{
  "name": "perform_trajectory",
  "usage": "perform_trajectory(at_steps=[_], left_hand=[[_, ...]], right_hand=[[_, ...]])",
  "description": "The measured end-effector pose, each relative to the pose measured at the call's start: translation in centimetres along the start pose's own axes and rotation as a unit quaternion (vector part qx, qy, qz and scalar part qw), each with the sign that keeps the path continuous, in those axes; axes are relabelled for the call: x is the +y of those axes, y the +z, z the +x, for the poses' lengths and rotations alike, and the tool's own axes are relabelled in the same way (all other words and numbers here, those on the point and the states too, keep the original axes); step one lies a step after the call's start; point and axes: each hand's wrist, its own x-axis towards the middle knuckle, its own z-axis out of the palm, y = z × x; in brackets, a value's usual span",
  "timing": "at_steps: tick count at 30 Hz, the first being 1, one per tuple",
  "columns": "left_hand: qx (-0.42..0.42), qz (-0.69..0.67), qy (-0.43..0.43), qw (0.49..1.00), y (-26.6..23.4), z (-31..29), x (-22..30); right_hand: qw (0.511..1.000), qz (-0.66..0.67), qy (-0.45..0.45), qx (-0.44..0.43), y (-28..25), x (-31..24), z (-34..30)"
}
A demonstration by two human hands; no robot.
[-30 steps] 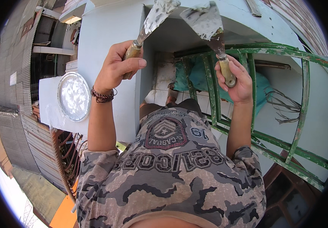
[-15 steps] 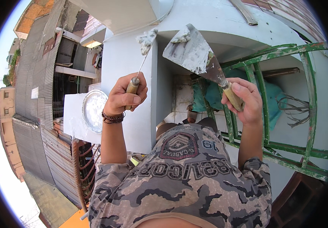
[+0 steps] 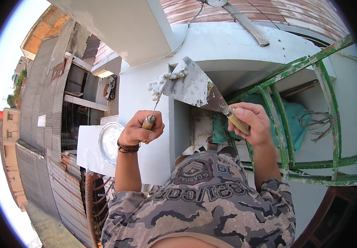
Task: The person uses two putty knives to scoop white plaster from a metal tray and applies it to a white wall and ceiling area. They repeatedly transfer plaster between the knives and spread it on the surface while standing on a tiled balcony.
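My left hand (image 3: 142, 129) is wrapped round the wooden handle of a putty knife (image 3: 148, 121). Its blade stands nearly edge-on and carries a lump of white filler (image 3: 158, 86). In my right hand (image 3: 253, 123) is a wide scraper (image 3: 215, 98) with a wooden handle, its broad metal blade slanting up to the left. White filler is smeared over that blade, with a thicker ridge along its far left edge. The two blades meet or overlap at this ridge; whether metal touches metal is hidden by the filler.
A round lid or tray (image 3: 111, 143) smeared white lies on a white ledge (image 3: 88, 144) at left. Green paint-worn metal ladder or scaffold (image 3: 286, 130) stands at right, near teal sheeting (image 3: 296, 120). A white column (image 3: 145, 31) rises ahead; a wooden plank (image 3: 246, 25) lies beyond.
The two blades, apart before, have come together. My right hand has moved left with the scraper, and filler now bridges both blades. The whole view has shifted somewhat.
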Motion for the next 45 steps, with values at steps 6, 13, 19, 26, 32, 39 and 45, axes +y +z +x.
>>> perform_trajectory(at_steps=[6,13,19,26,32,39,45], left_hand=[[0.054,0.309,-0.043,0.949,-0.2,-1.3,2.7],[0.149,0.275,-0.037,0.949,-0.6,-1.0,1.9],[0.297,0.064,0.117,0.945,-0.7,3.9,-4.8],[0.45,-0.032,0.152,0.879,0.6,11.3,-10.7],[0.414,0.128,0.168,0.885,-0.2,11.7,-12.6],[0.427,0.12,0.115,0.889,0.4,11.7,-11.6],[0.412,0.126,0.087,0.898,0.9,11.3,-11.0]], right_hand=[[0.985,-0.165,-0.005,0.051,-0.6,-3.3,-2.1],[1.0,0.013,0.018,0.021,-4.7,-2.4,-2.9],[0.975,-0.042,-0.035,0.214,-7.0,-2.7,-1.4],[0.701,-0.553,-0.211,0.398,-12.6,-1.9,8.1],[0.56,-0.728,-0.086,0.385,-8.6,-3.5,17.1],[0.483,-0.801,-0.025,0.352,-7.5,-4.4,23.3],[0.481,-0.808,0.041,0.339,-4.5,-4.2,26.6]])
